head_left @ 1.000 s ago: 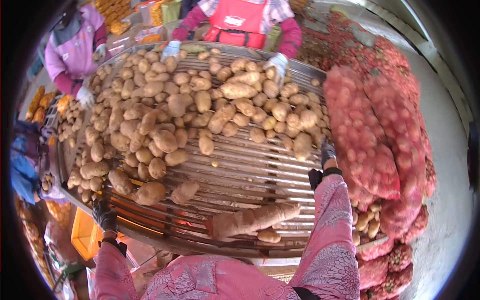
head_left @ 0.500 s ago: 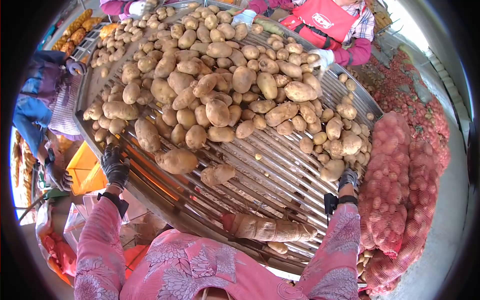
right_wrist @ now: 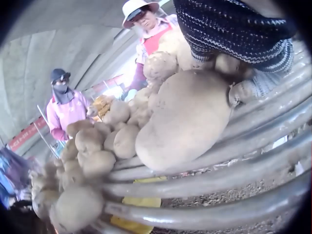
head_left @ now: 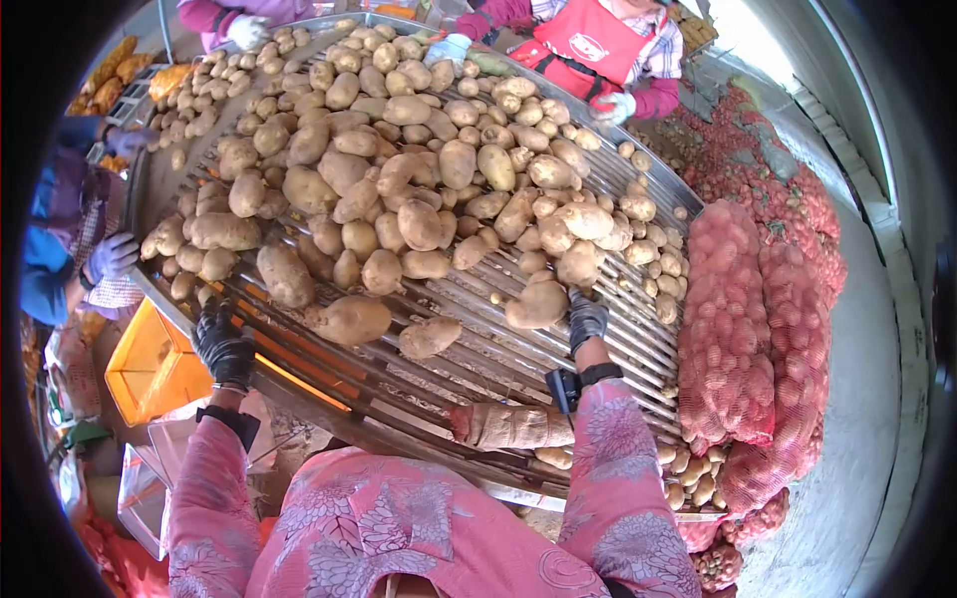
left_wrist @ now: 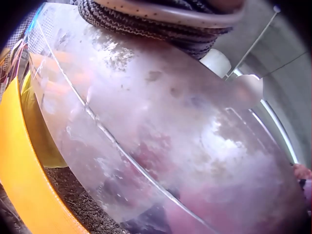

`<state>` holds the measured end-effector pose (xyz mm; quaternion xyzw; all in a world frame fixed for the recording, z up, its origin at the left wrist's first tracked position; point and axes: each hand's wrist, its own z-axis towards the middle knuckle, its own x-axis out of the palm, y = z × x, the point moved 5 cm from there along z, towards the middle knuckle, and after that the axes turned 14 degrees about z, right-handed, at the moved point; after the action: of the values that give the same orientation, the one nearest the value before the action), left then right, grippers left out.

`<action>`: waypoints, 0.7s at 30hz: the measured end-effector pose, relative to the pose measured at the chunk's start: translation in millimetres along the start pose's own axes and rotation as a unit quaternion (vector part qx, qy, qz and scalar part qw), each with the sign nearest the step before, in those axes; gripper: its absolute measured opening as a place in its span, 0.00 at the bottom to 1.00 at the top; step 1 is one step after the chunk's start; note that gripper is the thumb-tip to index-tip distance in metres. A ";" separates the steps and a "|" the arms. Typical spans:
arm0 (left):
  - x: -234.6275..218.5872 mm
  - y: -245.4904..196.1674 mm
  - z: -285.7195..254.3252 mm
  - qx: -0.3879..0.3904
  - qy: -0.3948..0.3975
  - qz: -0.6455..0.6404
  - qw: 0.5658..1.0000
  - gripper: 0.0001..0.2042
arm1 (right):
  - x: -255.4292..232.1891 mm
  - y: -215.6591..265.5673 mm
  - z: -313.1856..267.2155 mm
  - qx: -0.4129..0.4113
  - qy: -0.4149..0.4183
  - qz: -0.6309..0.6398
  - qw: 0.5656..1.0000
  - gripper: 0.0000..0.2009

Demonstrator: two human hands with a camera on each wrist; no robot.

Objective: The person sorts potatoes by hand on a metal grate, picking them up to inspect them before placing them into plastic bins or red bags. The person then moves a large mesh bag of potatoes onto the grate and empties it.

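A large potato lies on the slatted metal sorting table, at the front of a wide heap of potatoes. My gloved right hand presses against its right side. In the right wrist view, fingertips of that hand touch the lumpy potato. My gloved left hand rests over the table's front left rim, fingers pointing toward a small potato. Only its knit glove cuff shows in the left wrist view, above a shiny, scuffed surface.
A long brown wrapped roll lies across the front slats. Red net sacks stand along the right side. An orange crate sits below the left rim. People stand at the far side, and another gloved hand is at the left.
My right hand has moved left from the table's right end, and the large potato has shifted left with it. My left hand stays at the rim. The head view has swung around.
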<state>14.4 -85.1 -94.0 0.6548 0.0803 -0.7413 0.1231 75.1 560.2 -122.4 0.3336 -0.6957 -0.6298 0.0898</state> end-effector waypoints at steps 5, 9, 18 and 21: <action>-5.1 -2.1 -8.4 0.062 -0.096 -0.092 0.989 0.26 | 50.9 39.4 -84.2 0.050 0.120 -0.035 0.991 0.23; -22.7 -9.5 -10.3 0.124 -0.093 -0.113 0.981 0.26 | 88.5 68.1 -87.0 -0.190 0.378 -0.415 0.806 0.26; -37.9 -9.8 -12.1 0.163 -0.092 -0.179 0.966 0.21 | 276.2 190.2 -95.1 -0.144 0.391 -0.247 0.875 0.31; -38.6 -7.7 -11.3 0.162 -0.084 -0.173 0.968 0.20 | 337.2 183.8 -118.6 -0.246 0.382 -0.370 0.811 0.39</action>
<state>27.2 -71.6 -57.6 0.5777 0.0605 -0.8068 -0.1087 -181.5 265.8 -27.3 0.7461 -0.2514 -0.5872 0.1879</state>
